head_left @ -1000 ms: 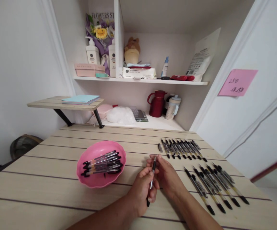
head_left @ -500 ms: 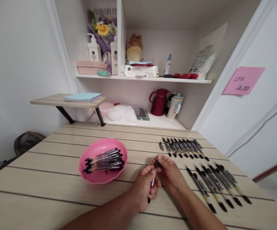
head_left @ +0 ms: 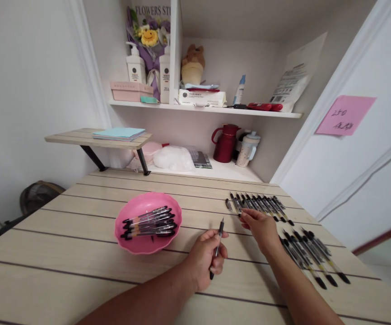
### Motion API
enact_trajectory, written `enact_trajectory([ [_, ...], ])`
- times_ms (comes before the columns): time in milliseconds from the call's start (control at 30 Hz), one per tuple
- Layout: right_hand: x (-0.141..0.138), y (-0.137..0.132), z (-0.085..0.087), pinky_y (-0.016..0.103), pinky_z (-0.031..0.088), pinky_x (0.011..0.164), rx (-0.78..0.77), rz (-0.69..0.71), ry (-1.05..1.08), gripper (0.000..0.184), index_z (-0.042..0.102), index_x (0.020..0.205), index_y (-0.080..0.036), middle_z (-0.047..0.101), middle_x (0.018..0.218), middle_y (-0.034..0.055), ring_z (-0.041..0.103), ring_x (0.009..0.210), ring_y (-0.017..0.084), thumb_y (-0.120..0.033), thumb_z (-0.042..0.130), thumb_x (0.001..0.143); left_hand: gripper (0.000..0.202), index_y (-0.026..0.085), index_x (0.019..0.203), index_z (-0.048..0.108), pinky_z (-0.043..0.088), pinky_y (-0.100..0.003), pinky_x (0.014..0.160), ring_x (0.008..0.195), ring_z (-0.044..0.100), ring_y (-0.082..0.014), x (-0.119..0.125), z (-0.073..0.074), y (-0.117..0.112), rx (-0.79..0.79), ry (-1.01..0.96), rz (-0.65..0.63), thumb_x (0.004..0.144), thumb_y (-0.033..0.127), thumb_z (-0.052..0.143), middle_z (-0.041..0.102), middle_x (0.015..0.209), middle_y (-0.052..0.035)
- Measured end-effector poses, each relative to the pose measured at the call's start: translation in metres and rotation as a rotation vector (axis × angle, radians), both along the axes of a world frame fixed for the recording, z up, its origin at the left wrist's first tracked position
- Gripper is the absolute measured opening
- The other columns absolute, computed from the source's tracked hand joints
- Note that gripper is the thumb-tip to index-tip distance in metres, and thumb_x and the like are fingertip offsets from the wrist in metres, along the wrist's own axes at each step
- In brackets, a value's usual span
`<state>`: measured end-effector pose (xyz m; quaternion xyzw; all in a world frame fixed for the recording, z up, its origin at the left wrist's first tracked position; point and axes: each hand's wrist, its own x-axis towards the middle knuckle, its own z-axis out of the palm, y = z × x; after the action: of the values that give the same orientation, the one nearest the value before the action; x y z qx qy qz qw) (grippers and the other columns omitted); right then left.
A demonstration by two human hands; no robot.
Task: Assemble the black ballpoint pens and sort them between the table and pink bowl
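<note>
My left hand [head_left: 205,258] is closed around a black pen [head_left: 217,248], which stands tilted with its narrow bare tip up and its black end below the fist. Reaching to the right, my right hand [head_left: 259,228] has thumb and forefinger pinched together at the lower end of the leftmost pen in the upper row of pens [head_left: 258,205]. Whether a small piece is between those fingertips is hard to make out. A single pen cap [head_left: 228,205] lies just left of that row. The lower row of pens [head_left: 312,255] is partly behind my right hand and wrist.
A pink bowl [head_left: 125,244] holding several pens stands on the slatted wooden table [head_left: 90,243] to the left. Behind it is a small raised shelf [head_left: 76,139] with blue paper on top. A red jug [head_left: 225,143] and a speckled cup [head_left: 247,151] stand at the back.
My right hand has left the pen in my left hand and moved right and up to the upper row. The held pen's tip is now uncovered. My left hand keeps its grip.
</note>
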<state>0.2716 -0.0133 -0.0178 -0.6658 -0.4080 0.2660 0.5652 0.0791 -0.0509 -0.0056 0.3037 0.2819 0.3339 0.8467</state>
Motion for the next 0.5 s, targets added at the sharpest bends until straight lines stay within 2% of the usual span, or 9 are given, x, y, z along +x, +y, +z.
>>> enact_trajectory([
  [133,-0.003,0.004,0.008,0.03,0.045,0.066,-0.165,0.056,-0.594,0.026,0.068,0.086,-0.015,0.068,0.075,0.0078,0.062,0.072,0.02,-0.027,0.047,0.074,0.03,0.018,0.096,0.049,0.007,-0.018,0.038,0.032,0.022,-0.0003,0.0,0.0,0.0,0.013,-0.001,-0.003,0.073,0.035,0.056,0.048,0.053,0.0059],
  [267,-0.016,0.007,0.019,0.028,0.04,0.065,-0.375,0.028,-0.985,0.024,0.068,0.081,-0.021,0.067,0.087,0.0097,0.062,0.08,0.022,-0.027,0.045,0.078,0.032,0.018,0.096,0.049,0.007,-0.018,0.038,0.032,0.023,-0.0004,0.001,0.0,0.0,0.025,0.002,-0.001,0.071,0.037,0.057,0.048,0.053,0.0059],
  [367,-0.022,0.01,0.02,0.026,0.038,0.062,-0.473,0.027,-1.123,0.026,0.067,0.081,-0.019,0.066,0.087,0.0099,0.062,0.078,0.02,-0.028,0.042,0.082,0.032,0.018,0.096,0.049,0.007,-0.018,0.038,0.032,0.024,-0.0005,0.001,-0.001,0.0,0.027,0.008,-0.005,0.071,0.037,0.057,0.048,0.053,0.0058],
  [500,-0.022,0.016,0.016,0.027,0.038,0.061,-0.499,0.035,-1.18,0.026,0.065,0.082,-0.018,0.064,0.087,0.0103,0.062,0.077,0.02,-0.029,0.041,0.083,0.032,0.018,0.096,0.049,0.008,-0.018,0.038,0.032,0.024,-0.0006,0.001,-0.002,0.0,0.038,0.011,-0.009,0.072,0.037,0.057,0.049,0.053,0.0055],
])
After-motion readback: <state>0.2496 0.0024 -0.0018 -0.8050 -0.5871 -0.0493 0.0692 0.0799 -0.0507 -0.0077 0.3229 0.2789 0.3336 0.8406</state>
